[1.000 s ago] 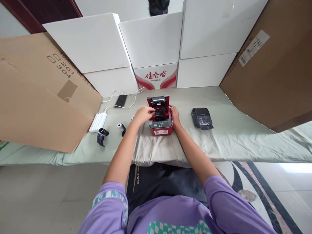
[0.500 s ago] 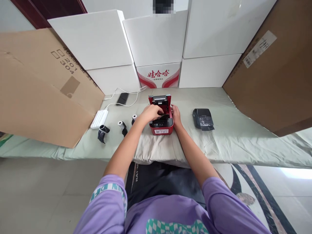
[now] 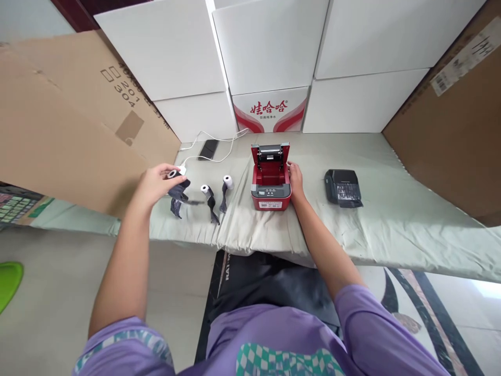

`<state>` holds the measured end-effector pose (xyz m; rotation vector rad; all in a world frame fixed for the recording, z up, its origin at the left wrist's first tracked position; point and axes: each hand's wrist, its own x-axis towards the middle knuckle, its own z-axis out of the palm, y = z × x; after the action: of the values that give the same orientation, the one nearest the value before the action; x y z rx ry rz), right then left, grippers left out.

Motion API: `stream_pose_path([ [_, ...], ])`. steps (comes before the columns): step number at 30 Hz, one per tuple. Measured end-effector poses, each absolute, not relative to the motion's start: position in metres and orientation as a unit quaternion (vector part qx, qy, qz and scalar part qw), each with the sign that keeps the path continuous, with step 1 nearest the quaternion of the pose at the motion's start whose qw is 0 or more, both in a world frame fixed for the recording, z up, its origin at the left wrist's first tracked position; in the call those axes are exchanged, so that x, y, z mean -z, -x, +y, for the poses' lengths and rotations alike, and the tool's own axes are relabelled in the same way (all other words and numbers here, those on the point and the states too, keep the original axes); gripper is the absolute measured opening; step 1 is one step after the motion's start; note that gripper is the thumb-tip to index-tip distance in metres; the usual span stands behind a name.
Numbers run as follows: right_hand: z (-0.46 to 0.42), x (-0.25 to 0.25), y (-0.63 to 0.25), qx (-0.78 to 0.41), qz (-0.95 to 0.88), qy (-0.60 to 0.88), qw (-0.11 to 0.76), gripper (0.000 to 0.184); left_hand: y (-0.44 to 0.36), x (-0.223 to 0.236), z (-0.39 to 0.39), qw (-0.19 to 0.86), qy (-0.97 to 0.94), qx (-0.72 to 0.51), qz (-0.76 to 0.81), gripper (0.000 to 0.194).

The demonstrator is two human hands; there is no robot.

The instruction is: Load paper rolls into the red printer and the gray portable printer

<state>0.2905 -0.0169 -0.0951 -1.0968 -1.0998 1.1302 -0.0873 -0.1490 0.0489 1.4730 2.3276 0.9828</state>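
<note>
My left hand (image 3: 158, 183) is at the left, closed with thumb and fingers around a paper roll (image 3: 180, 178) that has a dark outer side and a white end. Dark paper trails below it, partly blurred. The red and black receipt printer (image 3: 271, 201) stands in the middle with its lid raised and its red compartment exposed. Against the printer's right side lies my right hand (image 3: 296, 180), fingers extended and partly hidden. Between the left hand and the printer stand two more paper rolls (image 3: 206, 191) (image 3: 228, 182), each with a dark loose tail.
A black device with a dark strip (image 3: 343, 187) sits on the cloth-covered table (image 3: 376, 219) to the right. Behind the left hand lie a phone (image 3: 208, 150) and white cables. White boxes (image 3: 270, 52) line the back; brown cardboard (image 3: 70, 115) flanks both sides.
My left hand has moved from inside the printer to the paper roll at the far left. The right hand remains beside the printer. The camera view has shifted slightly.
</note>
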Motion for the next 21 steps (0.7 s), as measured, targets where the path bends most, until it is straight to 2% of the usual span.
stream_pose_path([
  [3,-0.016,0.097,-0.290,-0.479,-0.461,0.475,0.577,0.052,0.107,-0.026,-0.151,0.132,-0.530,-0.266,0.794,0.037],
  [6,-0.014,0.101,-0.289,-0.470,-0.451,0.457,0.606,0.051,0.106,0.001,-0.150,0.104,-0.558,-0.163,0.807,0.042],
  [11,-0.009,0.109,-0.289,-0.473,-0.452,0.435,0.619,0.053,0.094,0.033,-0.156,0.051,-0.576,-0.154,0.801,0.042],
  [15,-0.006,0.111,-0.291,-0.466,-0.462,0.440,0.613,0.056,0.085,0.022,-0.164,0.012,-0.550,-0.143,0.823,0.050],
  [18,-0.006,0.111,-0.291,-0.448,-0.473,0.444,0.615,0.056,0.068,0.000,-0.161,-0.041,-0.544,-0.187,0.817,0.048],
  [21,-0.007,0.111,-0.291,-0.446,-0.470,0.444,0.619,0.055,0.043,-0.013,-0.142,-0.007,-0.596,-0.213,0.774,0.047],
])
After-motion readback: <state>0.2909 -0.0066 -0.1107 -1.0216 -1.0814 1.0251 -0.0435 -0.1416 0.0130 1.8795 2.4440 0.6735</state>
